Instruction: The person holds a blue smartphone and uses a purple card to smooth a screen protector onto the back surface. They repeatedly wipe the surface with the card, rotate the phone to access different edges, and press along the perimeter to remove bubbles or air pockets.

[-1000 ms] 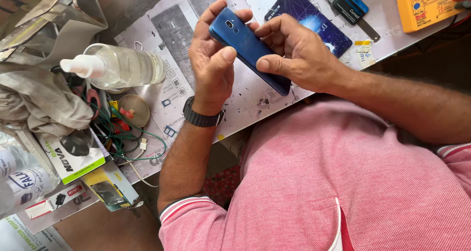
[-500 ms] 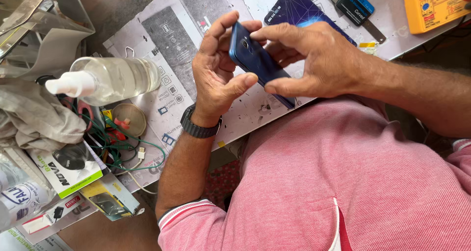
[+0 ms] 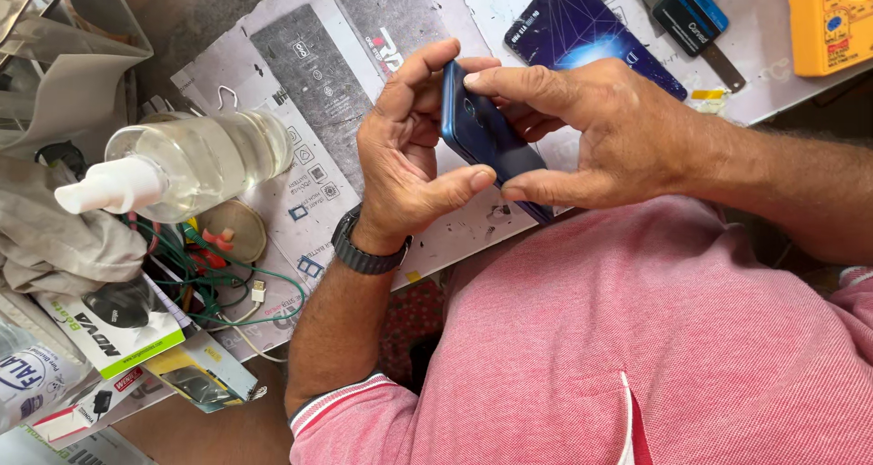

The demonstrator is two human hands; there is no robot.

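I hold a dark blue phone point(image 3: 485, 136) edge-on between both hands above a printed work mat point(image 3: 314, 92). My left hand point(image 3: 407, 167), with a black watch on its wrist, grips the phone's left side, thumb under its lower end and fingers curled over the top. From the right, my right hand point(image 3: 605, 138) clamps the phone, its forefinger lying on the upper edge and its thumb pressing the lower edge. My pink shirt fills the bottom right.
A clear spray bottle point(image 3: 195, 160) lies at the left by a grey cloth point(image 3: 55, 238), tangled green wires point(image 3: 223, 288) and small boxes point(image 3: 109, 338). A dark blue packet point(image 3: 582, 24), a blue tool point(image 3: 691, 10) and a yellow meter point(image 3: 832, 20) sit at the top right.
The phone has turned from back-up to edge-on. Both hands have closed tighter round it, the right forefinger now along its top edge.
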